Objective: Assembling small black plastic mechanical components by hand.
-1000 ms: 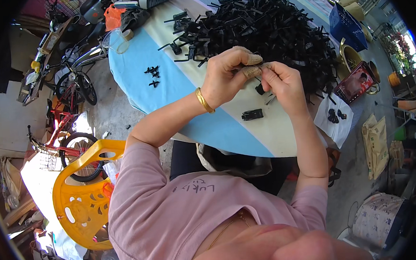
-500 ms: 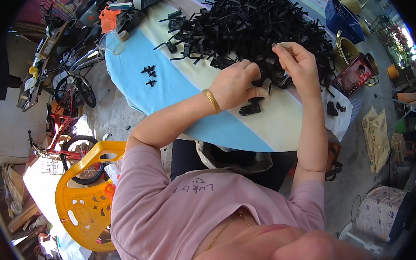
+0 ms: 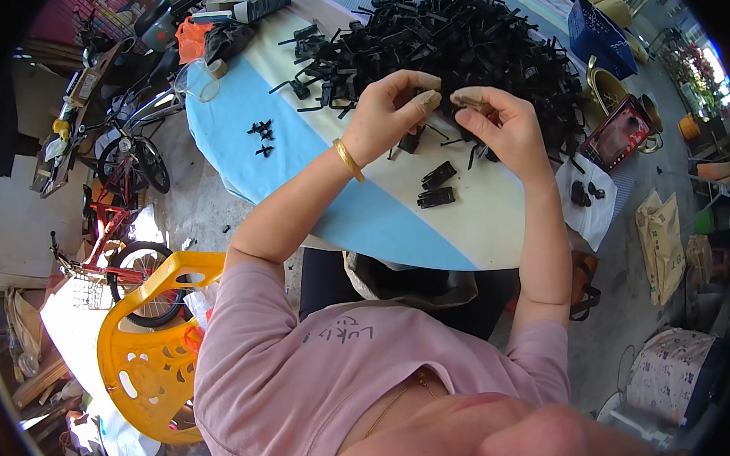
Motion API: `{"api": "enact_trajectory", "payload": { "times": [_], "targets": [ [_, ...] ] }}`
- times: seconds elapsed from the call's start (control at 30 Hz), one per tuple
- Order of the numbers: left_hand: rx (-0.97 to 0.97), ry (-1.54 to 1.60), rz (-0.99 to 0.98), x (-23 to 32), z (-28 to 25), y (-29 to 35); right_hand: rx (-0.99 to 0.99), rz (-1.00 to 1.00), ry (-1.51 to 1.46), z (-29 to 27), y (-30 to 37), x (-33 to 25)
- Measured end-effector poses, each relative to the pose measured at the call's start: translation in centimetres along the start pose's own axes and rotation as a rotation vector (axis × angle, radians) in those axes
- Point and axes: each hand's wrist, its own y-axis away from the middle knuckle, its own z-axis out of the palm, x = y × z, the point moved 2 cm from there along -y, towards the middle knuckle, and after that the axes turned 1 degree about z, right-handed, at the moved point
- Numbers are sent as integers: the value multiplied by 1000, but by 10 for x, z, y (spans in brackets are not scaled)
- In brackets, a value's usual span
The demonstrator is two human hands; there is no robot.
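Both my hands are raised at the near edge of a large heap of black plastic clips with short straps point(image 3: 462, 38). On my left hand point(image 3: 387, 118), thumb and forefinger have beige tips and come close together. Opposite it, my right hand point(image 3: 501, 128) has thumb and bent forefinger pinched, also with a beige tip. Whatever lies in either pinch is lost against the black heap. A black piece point(image 3: 410, 142) shows just below my left hand. Closer to me, two black clips point(image 3: 438, 175) lie side by side on the striped tablecloth point(image 3: 399, 234).
Small black bits point(image 3: 262, 136) sit on the blue stripe at left. A clear plastic cup point(image 3: 206, 83) is at the table's left edge. At right are a blue basket point(image 3: 600, 38), a brass pot point(image 3: 605, 88), a dark red box point(image 3: 622, 133) and a white sheet point(image 3: 590, 214) with black pieces.
My left hand has moved up and left, away from the near clip, and two clips now show there. My right hand has come slightly down and left, bringing both sets of fingertips closer.
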Motion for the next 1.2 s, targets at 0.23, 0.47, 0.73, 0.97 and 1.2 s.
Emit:
{"api": "enact_trajectory", "payload": {
  "times": [0.23, 0.47, 0.73, 0.97, 1.2],
  "targets": [
    [-11, 182, 90, -7, 2, -1, -20, -153, -19, 7, 3, -11],
    [-174, 21, 282, 7, 14, 14, 153, 127, -225, 20, 0, 1],
    [-155, 202, 56, 3, 6, 8, 51, 316, -488, 19, 0, 2],
    [-69, 155, 101, 3, 5, 9, -10, 182, -238, 22, 2, -4],
    [-45, 64, 176, -2, 2, 11, 34, 135, -151, 30, 6, -5]
  ]
}}
